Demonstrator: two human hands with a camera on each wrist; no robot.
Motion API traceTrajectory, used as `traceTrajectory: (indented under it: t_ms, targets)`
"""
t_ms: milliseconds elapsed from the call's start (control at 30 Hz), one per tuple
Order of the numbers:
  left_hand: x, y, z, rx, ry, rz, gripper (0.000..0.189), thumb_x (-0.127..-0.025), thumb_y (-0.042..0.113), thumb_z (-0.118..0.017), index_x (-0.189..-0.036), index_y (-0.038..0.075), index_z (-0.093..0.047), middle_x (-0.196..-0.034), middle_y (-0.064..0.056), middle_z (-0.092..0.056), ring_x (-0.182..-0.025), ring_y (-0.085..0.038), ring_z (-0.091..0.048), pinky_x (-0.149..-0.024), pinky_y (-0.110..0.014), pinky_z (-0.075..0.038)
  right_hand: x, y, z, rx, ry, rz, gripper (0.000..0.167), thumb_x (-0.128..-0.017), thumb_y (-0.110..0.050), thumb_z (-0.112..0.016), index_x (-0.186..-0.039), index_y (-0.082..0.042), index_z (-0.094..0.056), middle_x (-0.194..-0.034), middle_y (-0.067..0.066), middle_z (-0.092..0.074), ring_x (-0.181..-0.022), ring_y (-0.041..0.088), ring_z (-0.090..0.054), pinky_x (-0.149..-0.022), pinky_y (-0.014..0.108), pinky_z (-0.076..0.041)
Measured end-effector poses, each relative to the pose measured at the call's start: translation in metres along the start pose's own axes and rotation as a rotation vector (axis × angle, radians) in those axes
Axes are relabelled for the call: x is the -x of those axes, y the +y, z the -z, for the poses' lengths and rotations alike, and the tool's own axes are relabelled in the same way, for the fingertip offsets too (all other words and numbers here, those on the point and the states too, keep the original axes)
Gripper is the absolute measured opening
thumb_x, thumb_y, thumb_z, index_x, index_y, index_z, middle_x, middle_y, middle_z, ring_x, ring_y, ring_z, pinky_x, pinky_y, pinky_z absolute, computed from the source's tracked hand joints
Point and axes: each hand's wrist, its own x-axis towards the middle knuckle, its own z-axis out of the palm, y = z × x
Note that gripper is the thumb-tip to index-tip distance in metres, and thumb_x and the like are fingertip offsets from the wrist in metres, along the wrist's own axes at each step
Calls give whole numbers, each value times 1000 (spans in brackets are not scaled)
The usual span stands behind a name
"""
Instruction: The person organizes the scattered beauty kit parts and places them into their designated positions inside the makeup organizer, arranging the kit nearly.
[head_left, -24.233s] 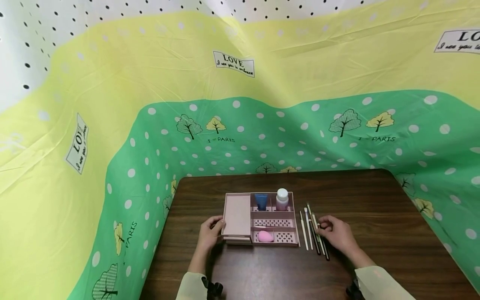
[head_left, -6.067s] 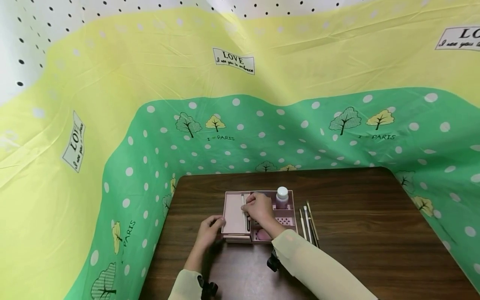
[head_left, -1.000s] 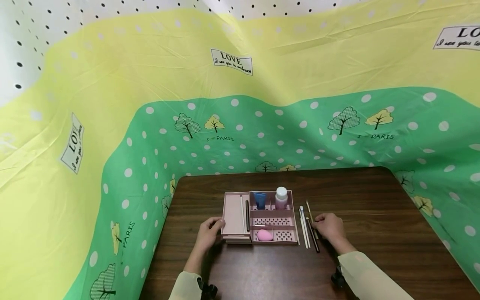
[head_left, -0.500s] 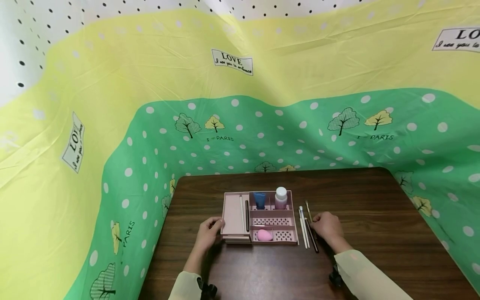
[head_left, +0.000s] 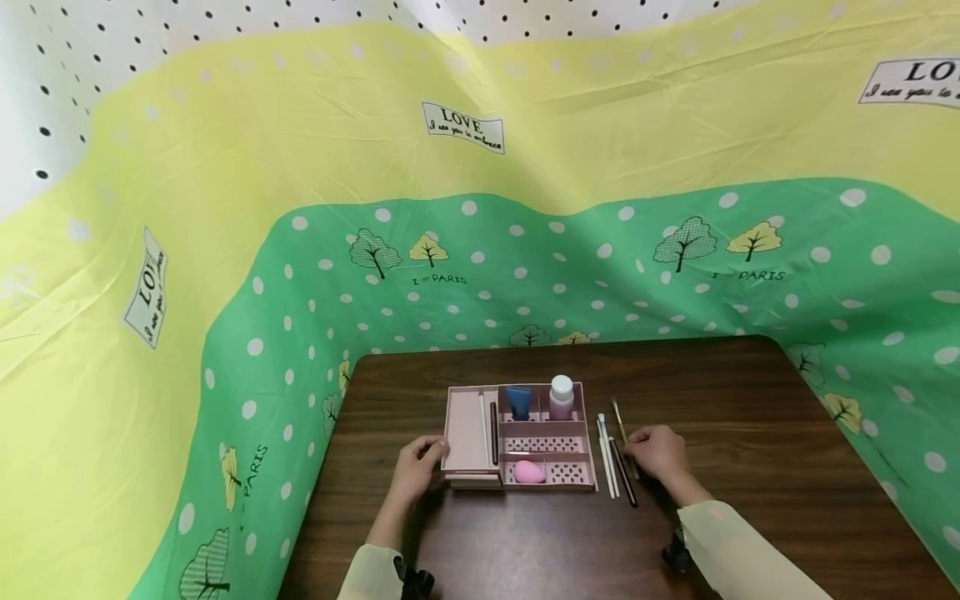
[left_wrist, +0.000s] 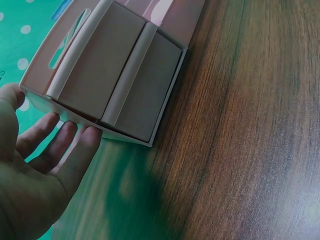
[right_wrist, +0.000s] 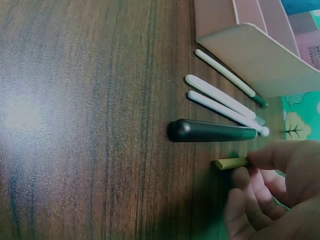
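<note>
I saw the right hand [head_left: 658, 450] pinching a gold-handled brush [right_wrist: 232, 163] between its fingers, just beside a black handle [right_wrist: 215, 131], right of the pink organizer [head_left: 467, 429]; the left hand [head_left: 415, 469] (fingers loosely spread, I noticed) touched the organizer's left side.

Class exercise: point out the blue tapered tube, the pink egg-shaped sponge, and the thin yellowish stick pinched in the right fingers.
Blue tapered tube [head_left: 518, 401]: head view, middle of its body.
Pink egg-shaped sponge [head_left: 529, 472]: head view, middle of its surface.
Thin yellowish stick [right_wrist: 232, 163]: right wrist view, its exposed end.
</note>
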Motion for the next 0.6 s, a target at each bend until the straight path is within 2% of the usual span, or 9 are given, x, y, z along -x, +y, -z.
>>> traceTrajectory:
  t_ms: [67, 200, 300, 433, 600]
  targets:
    - [0, 0, 0, 2, -2, 2, 38, -101, 29, -67, -121, -4, -69, -107, -10, -66, -90, -15, -64, -69, -41, -63, 0, 0, 1, -15, 5, 2, 20, -82, -21, -81, -91, -3, -79, -92, 13, -78, -81, 30, -70, -71, 44, -57]
    - [0, 0, 1, 3, -9, 7, 38, -100, 30, -67, -120, -3, -69, -107, -10, -66, -89, -15, -64, -69, -39, -64, 0, -2, 4, -94, -18, -35, 24, -84, -17, -77, -99, 2, -77, -92, 16, -77, -64, 20, -68, -58, 35, -55]
    - [0, 0, 1, 0, -8, 8, 38, -100, 30, -68, -119, -2, -70, -106, -10, -67, -87, -14, -65, -68, -37, -64, 0, -3, 7, -138, -35, -42, 26, -86, -14, -75, -104, 5, -75, -92, 18, -77, -55, 19, -68, -52, 31, -54]
    - [0, 0, 1, -3, -2, 13, 37, -99, 31, -69, -118, -1, -71, -106, -10, -67, -88, -14, -65, -68, -37, -63, 0, -4, 10, -152, -26, -11, 27, -87, -13, -73, -106, 6, -74, -92, 19, -77, -57, 22, -70, -54, 30, -54]
    - [0, 1, 1, 2, -9, 16, 36, -100, 29, -68, -120, -1, -70, -105, -8, -67, -88, -14, -63, -71, -43, -64, 2, -5, 16, -245, -56, -16, 28, -90, -9, -70, -112, 8, -71, -93, 20, -76, -65, 26, -72, -55, 31, -59]
